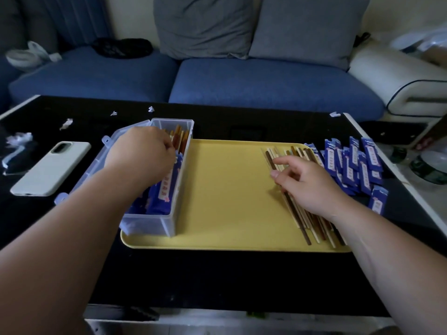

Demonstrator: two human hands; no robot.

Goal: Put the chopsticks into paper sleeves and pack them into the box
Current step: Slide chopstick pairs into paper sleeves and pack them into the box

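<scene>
So the setup makes sense: the box [169,223] sits on the left end of the tray [225,189] with its lid flipped open to the left, probably so finished pairs drop straight in. The loose chopsticks [302,226] are fanned on the tray's right end, and the empty sleeves [353,165] are piled just past them on the table [217,274].

The left hand [142,153] is down inside the box, fingers curled over the sleeved pairs [167,189] lying there. The fingertips are hidden, so can't tell if it's pinching one or just nudging them flat.

The right hand [307,180] hovers on the loose chopsticks, fingers loosely spread, thumb and forefinger apart beside a dark stick, nothing gripped. Looks like it's lining up the next pick while the other hand tidies. A phone [50,168] lies left of the box.
</scene>
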